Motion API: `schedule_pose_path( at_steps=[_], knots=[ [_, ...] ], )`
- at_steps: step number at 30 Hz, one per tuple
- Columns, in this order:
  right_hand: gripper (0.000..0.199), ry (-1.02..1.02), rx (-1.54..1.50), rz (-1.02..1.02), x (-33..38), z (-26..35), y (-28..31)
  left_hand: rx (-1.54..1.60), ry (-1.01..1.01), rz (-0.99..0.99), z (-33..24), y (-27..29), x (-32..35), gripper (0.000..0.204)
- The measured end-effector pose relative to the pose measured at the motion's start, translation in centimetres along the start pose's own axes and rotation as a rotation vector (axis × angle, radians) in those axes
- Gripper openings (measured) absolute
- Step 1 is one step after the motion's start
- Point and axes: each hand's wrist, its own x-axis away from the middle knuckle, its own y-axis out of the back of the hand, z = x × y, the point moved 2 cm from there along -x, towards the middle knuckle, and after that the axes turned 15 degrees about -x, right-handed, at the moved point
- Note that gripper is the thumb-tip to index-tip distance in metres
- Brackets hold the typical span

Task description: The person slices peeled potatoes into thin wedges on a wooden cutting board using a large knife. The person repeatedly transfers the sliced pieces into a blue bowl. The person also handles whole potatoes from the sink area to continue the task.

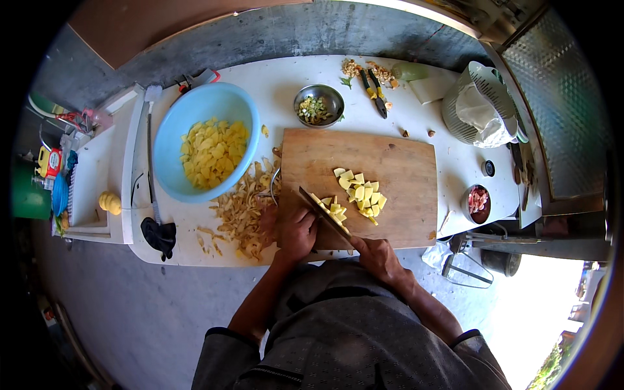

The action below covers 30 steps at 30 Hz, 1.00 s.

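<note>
Right hand (379,257) grips knife (323,211); left hand (296,231) pins potato pieces (335,211), fingers curled. Keep fingertips tucked; cut cubes (361,193) lie at 2 o'clock on cutting board (403,162).

Tilted knife (323,209) over yellow potato cubes (361,194) on board (403,162).

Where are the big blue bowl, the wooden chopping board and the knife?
Round blue plastic bowl (170,140): head view, on its left inner wall.
Rectangular wooden chopping board (403,195): head view, bare right part.
Knife (323,212): head view, on its blade.
</note>
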Motion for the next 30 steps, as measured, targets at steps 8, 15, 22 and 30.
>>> schedule_pose_path(
  at_steps=[8, 15, 22, 30],
  knots=[
    [0.042, -0.119, 0.063, 0.086, 0.7, 1.6, 0.8, 0.049, -0.015, 0.011, 1.0, -1.0, 1.1, 0.019],
    [0.041, -0.009, 0.093, 0.017, 0.1, 0.3, 0.1, -0.097, -0.002, 0.051, 0.4, -0.7, 0.7, 0.018],
    [0.043, 0.033, 0.254, -0.049, 1.9, 3.8, 3.3, -0.184, 0.089, 0.335, 0.1, -1.0, -1.0, 0.019],
    [0.025, 0.151, 0.343, -0.105, 1.9, 3.9, 6.6, 0.233, 0.085, -0.205, -1.4, 4.8, -7.4, 0.026]
  ],
)
